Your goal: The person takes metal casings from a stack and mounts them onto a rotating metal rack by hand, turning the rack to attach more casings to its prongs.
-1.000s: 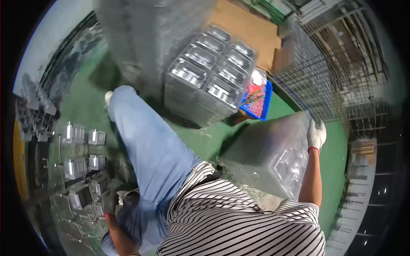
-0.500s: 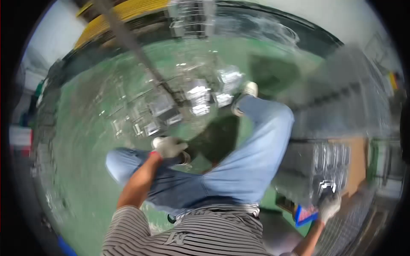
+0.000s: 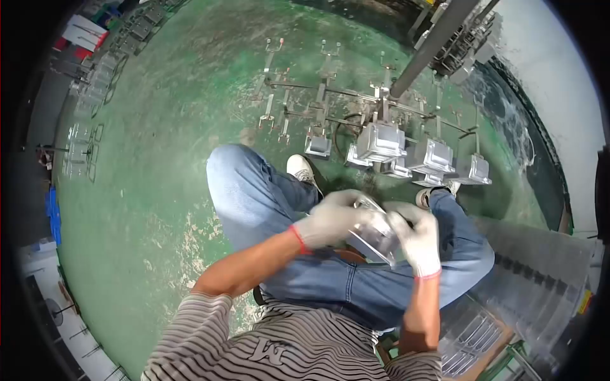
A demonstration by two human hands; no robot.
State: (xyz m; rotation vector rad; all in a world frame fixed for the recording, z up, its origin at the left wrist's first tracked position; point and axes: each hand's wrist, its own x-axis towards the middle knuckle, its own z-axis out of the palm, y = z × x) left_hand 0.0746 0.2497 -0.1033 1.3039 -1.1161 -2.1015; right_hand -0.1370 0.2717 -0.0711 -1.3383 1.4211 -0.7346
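Note:
Above my lap, both gloved hands hold a shiny, box-shaped metal part (image 3: 376, 236), tilted and partly blurred. My left hand (image 3: 333, 219) grips its left upper edge, with the fingers closed round it. On the other side, my right hand (image 3: 416, 236) is closed on the right edge, its fingers partly smeared by motion. Just beyond my hands, several silver box-shaped metal parts (image 3: 381, 141) hang on a metal rack with a thick upright pole (image 3: 432, 47). Bare hooked arms (image 3: 270, 105) of that rack reach out to the left.
My legs (image 3: 254, 197) are spread on either side of the work. At my right stand a grey translucent sheet-like bin (image 3: 540, 260) and a carton of stacked metal parts (image 3: 473, 340). More racked parts (image 3: 98, 82) stand at far left on the green floor (image 3: 159, 171).
My right hand has come from the stacked parts at the right to my lap, bringing a metal part. My left hand has moved from near my left shoe onto that part. The view has turned.

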